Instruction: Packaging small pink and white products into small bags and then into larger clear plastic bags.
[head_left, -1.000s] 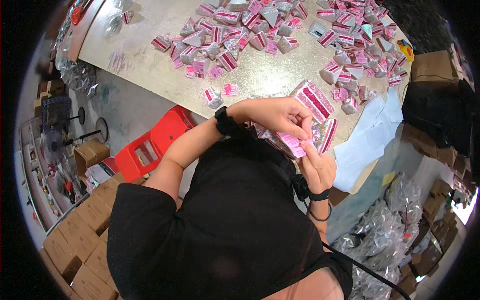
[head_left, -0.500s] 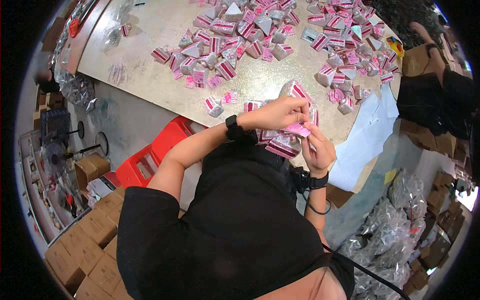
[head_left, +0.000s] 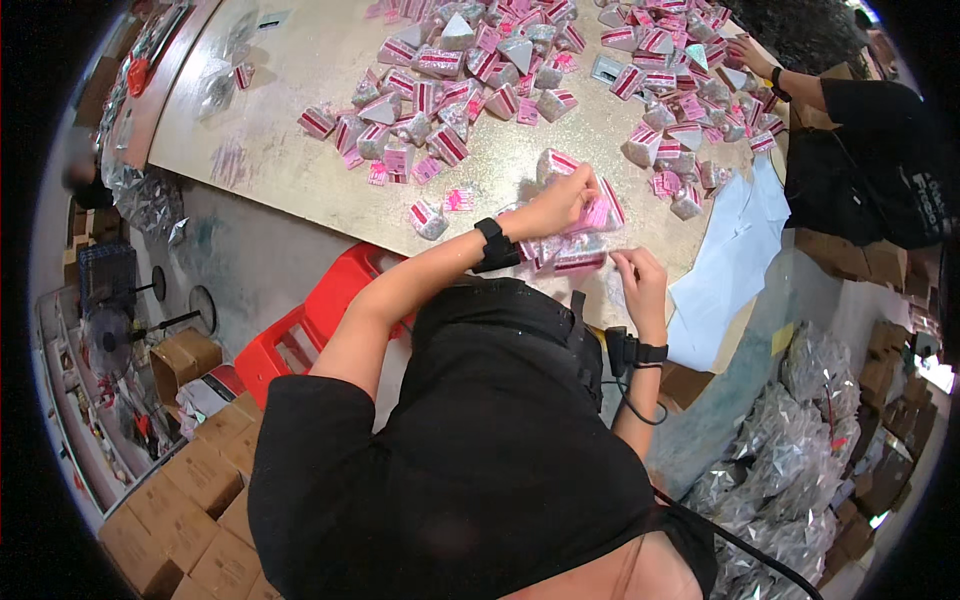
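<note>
Close to the table's near edge, my left hand (head_left: pixel 560 208) is closed on a pink tag (head_left: pixel 595 214). Around it and partly under it lie several glittery cake-slice-shaped pieces (head_left: pixel 578 254) with dark red and white stripes. How the tag joins a piece is hidden. My right hand (head_left: pixel 641 280) is raised just right of these pieces, apart from them, with thumb and fingertips pinched together. Whatever is in that pinch is too small to make out. One loose cake-slice piece (head_left: pixel 428 220) and a pink tag (head_left: pixel 460 200) lie to the left of my hands.
Larger heaps of cake-slice pieces (head_left: pixel 440 62) and tags cover the table's far side. White paper (head_left: pixel 725 270) hangs over the right corner. Another person's hand (head_left: pixel 750 55) reaches to the right heap. Red stools (head_left: pixel 335 290), cartons (head_left: pixel 200 475) and silvery plastic bags (head_left: pixel 780 450) surround me.
My hands have moved apart: the left stays with the pink tag over the pieces, the right has drawn back toward me and off the tag. The other person's hand has reached onto the right heap.
</note>
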